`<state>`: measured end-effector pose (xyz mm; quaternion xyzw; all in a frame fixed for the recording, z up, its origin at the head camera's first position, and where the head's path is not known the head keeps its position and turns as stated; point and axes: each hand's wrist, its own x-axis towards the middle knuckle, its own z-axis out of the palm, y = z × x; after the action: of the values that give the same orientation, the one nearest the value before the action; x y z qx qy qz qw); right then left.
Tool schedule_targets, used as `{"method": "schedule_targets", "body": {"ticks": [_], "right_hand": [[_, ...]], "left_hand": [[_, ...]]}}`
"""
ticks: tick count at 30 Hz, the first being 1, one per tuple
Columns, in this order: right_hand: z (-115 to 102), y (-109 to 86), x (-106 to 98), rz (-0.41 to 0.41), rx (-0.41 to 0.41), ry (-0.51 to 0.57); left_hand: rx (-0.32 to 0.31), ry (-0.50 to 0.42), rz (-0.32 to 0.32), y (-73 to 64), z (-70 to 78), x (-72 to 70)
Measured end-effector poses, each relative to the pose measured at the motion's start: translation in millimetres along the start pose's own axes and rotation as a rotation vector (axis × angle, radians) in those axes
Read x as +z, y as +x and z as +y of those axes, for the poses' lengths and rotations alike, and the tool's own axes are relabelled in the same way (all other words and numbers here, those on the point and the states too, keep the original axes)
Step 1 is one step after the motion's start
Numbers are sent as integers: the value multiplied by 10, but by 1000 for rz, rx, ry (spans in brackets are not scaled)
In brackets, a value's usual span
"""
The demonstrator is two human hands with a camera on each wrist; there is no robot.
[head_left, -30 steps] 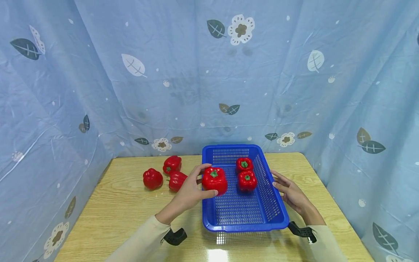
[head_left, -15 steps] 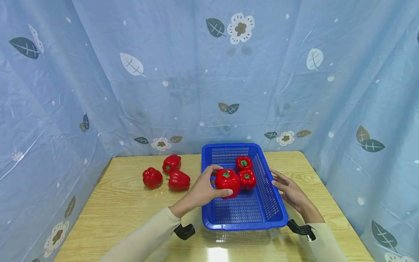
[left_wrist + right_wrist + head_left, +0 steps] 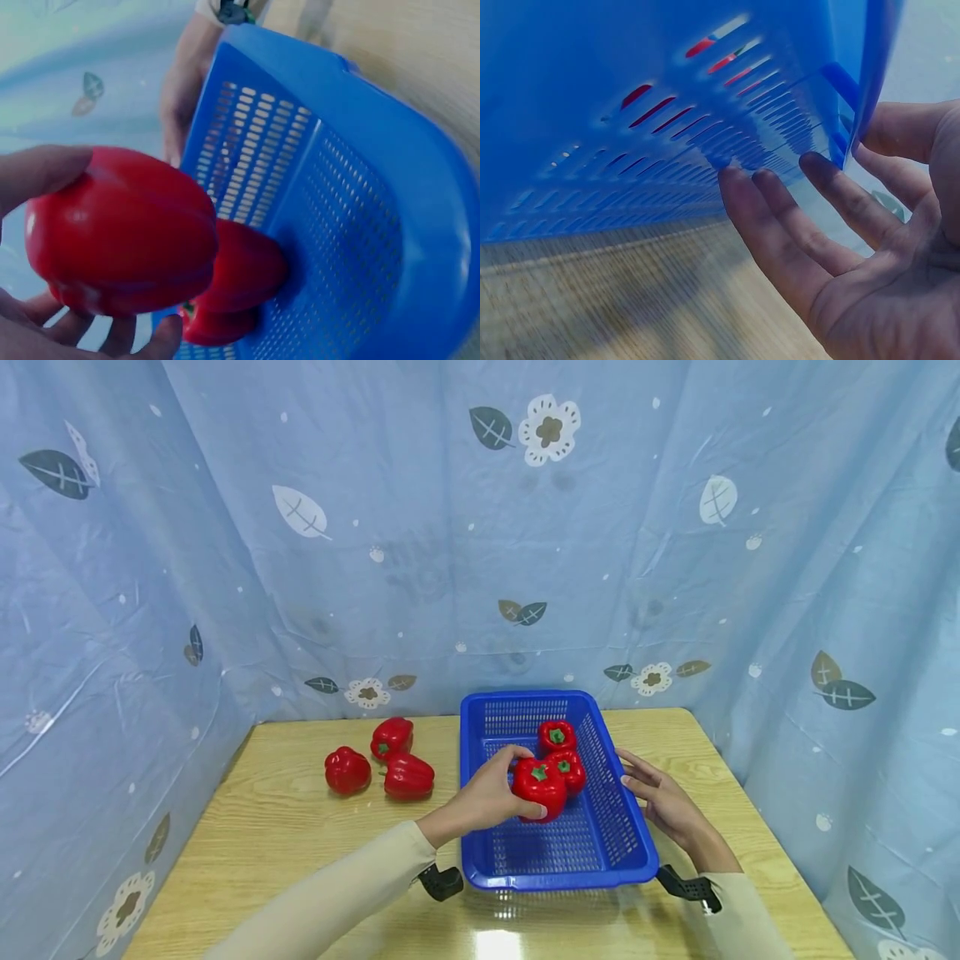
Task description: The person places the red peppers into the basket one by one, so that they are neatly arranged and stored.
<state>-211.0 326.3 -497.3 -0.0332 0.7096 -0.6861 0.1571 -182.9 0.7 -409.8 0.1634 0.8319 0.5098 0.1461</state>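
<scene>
My left hand [image 3: 486, 795] grips a red bell pepper [image 3: 538, 795] over the blue plastic basket [image 3: 562, 882]. In the left wrist view the thumb lies across one side of this bell pepper [image 3: 124, 232], with the fingers around the other. Inside the basket, against its right half, sit a back bell pepper [image 3: 557, 732] and a nearer bell pepper [image 3: 573, 772], which the held one partly covers in the head view. At the basket's right side, my right hand [image 3: 671, 806] touches the outer wall with relaxed fingertips [image 3: 739, 187], its thumb near the rim.
Left of the basket, on the wooden table [image 3: 300, 860], lie a back bell pepper [image 3: 392, 737], a left bell pepper [image 3: 347, 770] and a front bell pepper [image 3: 408, 776]. A blue patterned curtain [image 3: 420, 560] surrounds the table at the back and sides.
My left hand has carried the bell pepper rightward, from above the basket's left rim to beside the ones inside. The right hand has stayed at the basket's side.
</scene>
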Motion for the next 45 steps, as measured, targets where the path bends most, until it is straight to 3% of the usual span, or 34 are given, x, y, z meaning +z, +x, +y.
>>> {"method": "schedule_targets", "body": {"ticks": [8,13,27,35,42,45], "right_hand": [[-16,-25,-10,5,-2,3],[-6,-15,-8,-2,-5,-5],[3,-16,-4,0,-6,-6],[-2,-1,-18,-8,-2,-11],[-4,-14,-18,-19,-9,-8],[-9,-13,-15,-17,-7,-11]], "left_hand": [[-51,-24,-13,104,59,158],[-65,25,3,145,63,237],[-49,79,-47,257,15,308],[-60,149,-54,311,-15,405],[-49,298,-70,306,-84,531],[-53,318,-73,307,-86,550]]}}
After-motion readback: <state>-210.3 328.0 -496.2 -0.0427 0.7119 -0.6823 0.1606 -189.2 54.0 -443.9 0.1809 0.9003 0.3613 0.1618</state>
